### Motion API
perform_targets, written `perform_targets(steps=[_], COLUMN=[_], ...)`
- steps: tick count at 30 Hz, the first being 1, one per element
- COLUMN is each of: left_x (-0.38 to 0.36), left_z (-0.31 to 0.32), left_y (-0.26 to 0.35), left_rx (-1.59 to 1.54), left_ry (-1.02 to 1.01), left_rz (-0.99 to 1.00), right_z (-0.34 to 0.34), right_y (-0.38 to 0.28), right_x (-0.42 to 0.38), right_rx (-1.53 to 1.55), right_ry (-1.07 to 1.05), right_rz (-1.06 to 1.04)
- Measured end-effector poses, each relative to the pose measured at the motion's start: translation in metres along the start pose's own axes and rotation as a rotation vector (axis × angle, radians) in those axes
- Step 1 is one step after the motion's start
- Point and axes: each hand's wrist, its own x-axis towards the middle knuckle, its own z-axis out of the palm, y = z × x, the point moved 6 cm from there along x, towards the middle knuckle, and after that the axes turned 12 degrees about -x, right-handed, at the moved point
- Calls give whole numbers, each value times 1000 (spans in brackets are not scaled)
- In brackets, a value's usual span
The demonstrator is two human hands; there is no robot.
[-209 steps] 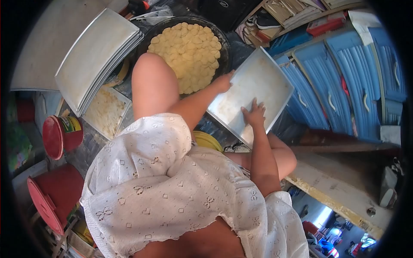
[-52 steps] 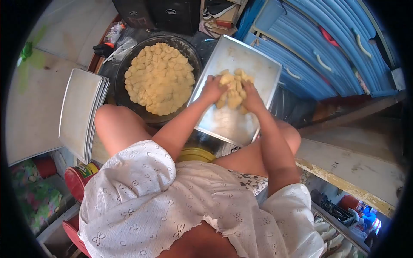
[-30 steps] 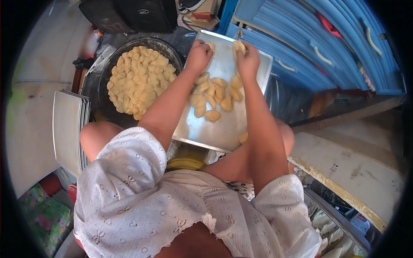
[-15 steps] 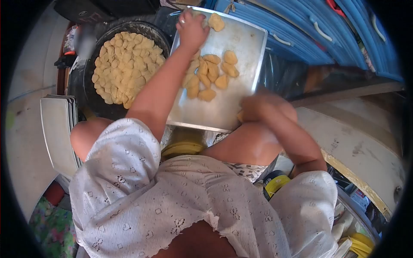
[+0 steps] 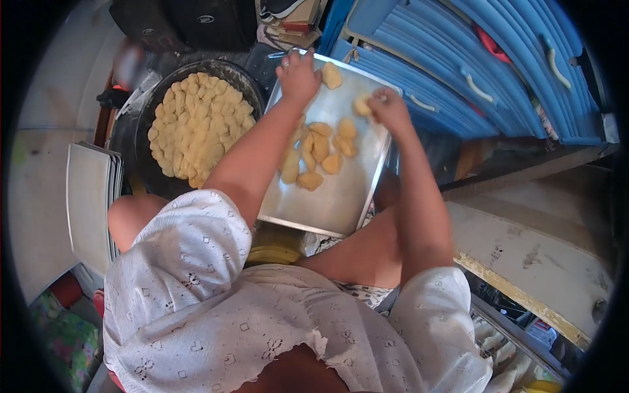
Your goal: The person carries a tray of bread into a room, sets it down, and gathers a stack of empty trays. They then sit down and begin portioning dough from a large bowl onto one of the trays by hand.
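Note:
A metal tray (image 5: 341,216) lies across my lap with several pieces of dough (image 5: 319,147) on its middle and left part. My left hand (image 5: 299,77) rests at the tray's top left corner, its fingers over the rim and touching or next to something hidden beneath. One more dough piece (image 5: 332,76) sits just right of that hand. Over the tray's upper right side, my right hand (image 5: 388,109) pinches a dough piece (image 5: 362,105). On the left stands a round black basin (image 5: 143,157) full of dough pieces (image 5: 200,124).
Blue drawers (image 5: 452,72) with white handles stand beyond the tray at the upper right. A stack of flat trays (image 5: 92,203) leans at the left. Black bags (image 5: 209,23) are at the top, and a worn wooden board (image 5: 517,249) lies to the right.
My right hand has moved up from near my knee to the tray's upper right, where a dough piece shows in its fingers. My left hand has stayed at the corner; the view has shifted.

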Motion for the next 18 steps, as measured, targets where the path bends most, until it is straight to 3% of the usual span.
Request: perform_targets(steps=[4, 7, 8, 10, 12, 15, 17, 18], left_x=[4, 9, 14, 10, -1, -5, -4, -3], left_z=[21, 40, 43, 39, 12, 31, 45, 47], left_y=[-21, -32, -32, -18, 20, 28, 24, 21], left_rx=[38, -76, -48, -23, 52, -20, -33, -35], left_ry=[-54, -98, -91, -99, 139, -46, -252, -253], left_rz=[66, 207, 221, 233, 253, 277, 305, 303], right_z=[36, 41, 42, 42, 40, 36, 18, 18], right_y=[8, -13, -15, -6, -3, -16, -26, -21], right_x=[43, 26, 29, 33, 35, 31, 11, 6], right_rx=[-245, -435, -430, -80, -82, -242, -250, -252], right_ry=[261, 534, 529, 473, 414, 354, 376, 374], right_rz=[-115, -257, -244, -103, -111, -252, -114, -113])
